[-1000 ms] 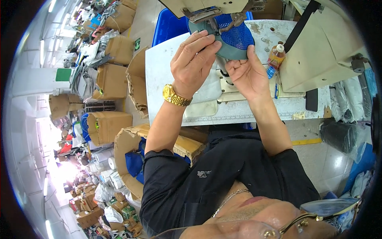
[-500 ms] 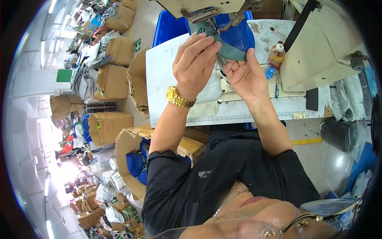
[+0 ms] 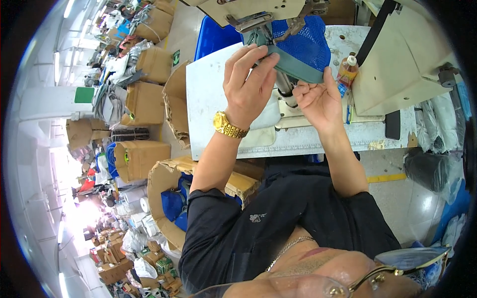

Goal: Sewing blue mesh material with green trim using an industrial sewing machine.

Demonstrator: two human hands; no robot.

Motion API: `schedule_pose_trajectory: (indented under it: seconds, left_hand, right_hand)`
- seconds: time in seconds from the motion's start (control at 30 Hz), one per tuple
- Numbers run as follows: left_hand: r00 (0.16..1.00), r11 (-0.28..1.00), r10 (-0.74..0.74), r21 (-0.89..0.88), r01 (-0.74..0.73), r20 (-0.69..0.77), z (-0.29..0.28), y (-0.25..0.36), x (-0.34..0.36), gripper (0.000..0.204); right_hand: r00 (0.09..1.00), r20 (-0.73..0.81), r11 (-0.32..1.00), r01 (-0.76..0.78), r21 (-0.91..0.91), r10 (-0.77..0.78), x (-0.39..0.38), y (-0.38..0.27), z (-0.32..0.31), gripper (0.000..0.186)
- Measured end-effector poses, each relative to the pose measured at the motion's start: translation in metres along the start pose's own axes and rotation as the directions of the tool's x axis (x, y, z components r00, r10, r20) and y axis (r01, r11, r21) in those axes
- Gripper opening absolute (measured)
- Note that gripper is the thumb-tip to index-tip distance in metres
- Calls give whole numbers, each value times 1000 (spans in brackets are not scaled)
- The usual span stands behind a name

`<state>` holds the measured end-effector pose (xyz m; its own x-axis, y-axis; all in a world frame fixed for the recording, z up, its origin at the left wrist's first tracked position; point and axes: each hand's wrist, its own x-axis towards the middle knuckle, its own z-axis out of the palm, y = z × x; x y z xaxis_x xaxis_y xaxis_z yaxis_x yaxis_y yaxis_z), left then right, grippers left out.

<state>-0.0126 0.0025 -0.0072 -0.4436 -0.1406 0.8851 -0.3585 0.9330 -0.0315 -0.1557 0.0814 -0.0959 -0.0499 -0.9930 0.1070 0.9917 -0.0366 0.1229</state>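
Note:
A blue mesh piece edged with a grey-green fabric band lies at the head of an industrial sewing machine. Near the needle area, my left hand is closed on the band with bent fingers; its fingertips partly cover the fabric. My right hand pinches the band's right end between thumb and fingers. Between the hands the band runs nearly straight, sloping down to the right. Under it stands the machine's metal post. Bunched grey-green strands or fabric show just behind my left fingertips.
The white worktable carries a small bottle with an orange label, a blue pen and a dark phone-like slab. A blue bin stands behind. At the left, an open carton holds blue pieces.
My right hand has moved a little right and down with the band's end, so the band looks straighter and more of the post shows. The whole view has shifted slightly.

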Motion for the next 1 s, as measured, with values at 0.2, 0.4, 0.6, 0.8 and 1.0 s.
schedule_pose_trajectory:
  seconds: [0.2, 0.4, 0.6, 0.8, 1.0]
  left_hand:
    - [998, 999, 11, -33, -13, -70, 5, -2, -1, 30]
    - [993, 982, -91, -172, 77, -70, 6, -8, 0, 26]
    - [986, 937, -165, -314, 154, -9, 1, -14, 3, 28]
    - [984, 938, -176, -309, 160, -24, 1, -13, 1, 28]
    - [991, 988, -87, -136, 73, -103, 4, -5, -1, 29]
  right_hand:
    - [996, 71, 999, -50, -5, 50, -8, 0, -5, 29]
    - [983, 150, 992, -92, -89, 104, -15, -5, -21, 35]
    - [988, 78, 878, -84, -472, 136, -35, -4, -17, 45]
    - [992, 70, 852, -57, -521, 109, -46, 9, -6, 47]
    - [995, 73, 862, -18, -506, 64, -52, 20, -4, 36]
